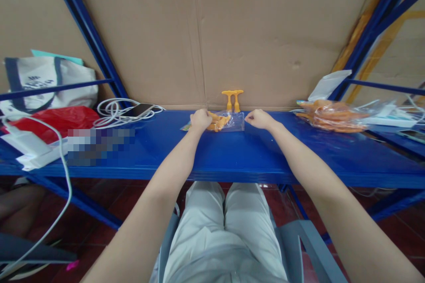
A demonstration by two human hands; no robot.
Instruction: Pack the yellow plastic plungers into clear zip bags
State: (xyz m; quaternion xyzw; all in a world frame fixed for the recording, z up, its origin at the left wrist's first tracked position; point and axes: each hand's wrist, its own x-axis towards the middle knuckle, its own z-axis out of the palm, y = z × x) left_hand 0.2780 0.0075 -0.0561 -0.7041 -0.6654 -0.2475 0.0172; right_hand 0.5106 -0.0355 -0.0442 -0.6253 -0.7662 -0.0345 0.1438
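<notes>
A clear plastic bag (236,122) with yellow-orange plastic pieces (219,121) lies on the blue shelf top in front of me. My left hand (201,120) is closed on the bag's left part, its fingers curled over the plastic. At the bag's right edge my right hand (259,119) has its fingertips drawn together in a pinch; whether a bit of the plastic is between them is too small to tell. Just behind the bag, two yellow T-shaped plastic pieces (233,100) stand upright side by side near the cardboard.
To the right lies a clear bag of orange pieces (335,116). On the left are a phone (137,110), coiled white cable (111,108), a red bag (63,121), a power strip (43,154) and a canvas tote (69,82). A cardboard wall (265,31) closes the back.
</notes>
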